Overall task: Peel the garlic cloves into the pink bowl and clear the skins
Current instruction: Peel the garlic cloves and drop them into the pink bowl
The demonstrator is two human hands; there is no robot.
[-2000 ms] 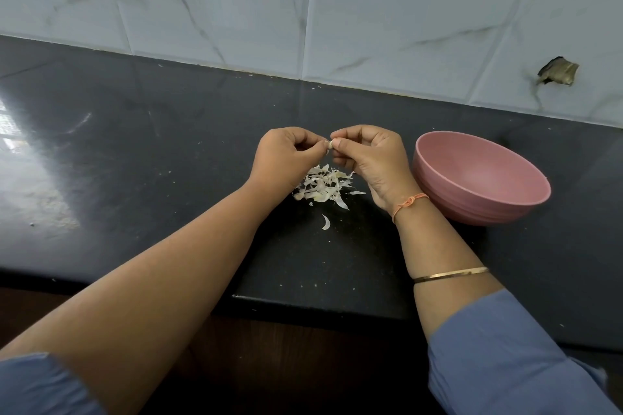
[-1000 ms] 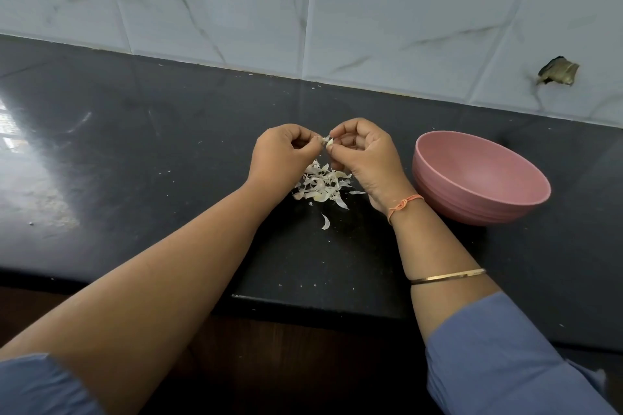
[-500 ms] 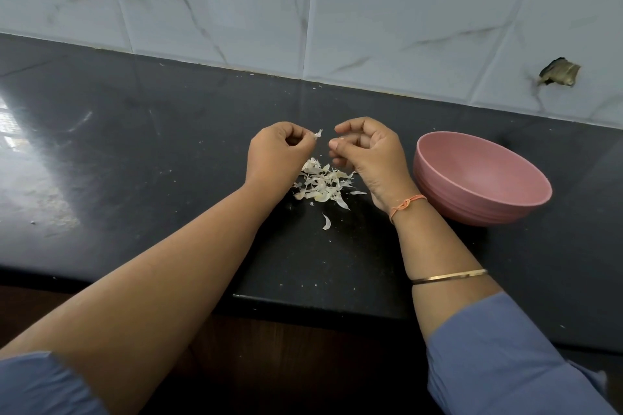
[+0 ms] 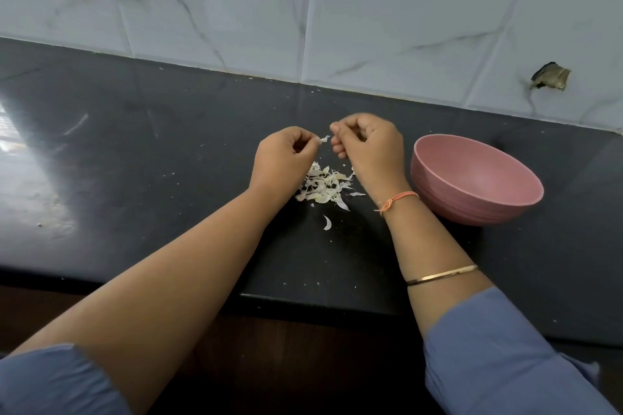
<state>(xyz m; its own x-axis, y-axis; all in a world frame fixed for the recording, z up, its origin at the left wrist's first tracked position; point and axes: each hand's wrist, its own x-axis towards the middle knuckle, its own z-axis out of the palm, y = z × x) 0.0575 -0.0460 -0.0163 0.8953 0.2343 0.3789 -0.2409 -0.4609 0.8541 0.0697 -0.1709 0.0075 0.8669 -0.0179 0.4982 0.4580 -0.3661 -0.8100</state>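
My left hand (image 4: 283, 158) is pinched on a small flake of garlic skin (image 4: 324, 138) that sticks out from its fingertips. Just to its right, my right hand (image 4: 369, 148) is curled closed, and the garlic clove inside its fingers is hidden from view. Both hands hover over a loose pile of garlic skins (image 4: 323, 186) on the dark counter. One stray skin (image 4: 327, 222) lies nearer to me. The pink bowl (image 4: 472, 210) stands to the right of my right wrist, and the inside that I see looks bare.
The black stone counter (image 4: 151, 162) runs back to a marble-tiled wall (image 4: 387, 17) with a chipped hole (image 4: 551, 76) at the right. The counter's front edge (image 4: 320, 300) is close to my forearms. Tiny skin crumbs dot the surface.
The hands were joined on the clove, then pulled apart. My left hand came away with a flake of skin. My right hand has lifted slightly and curled tighter.
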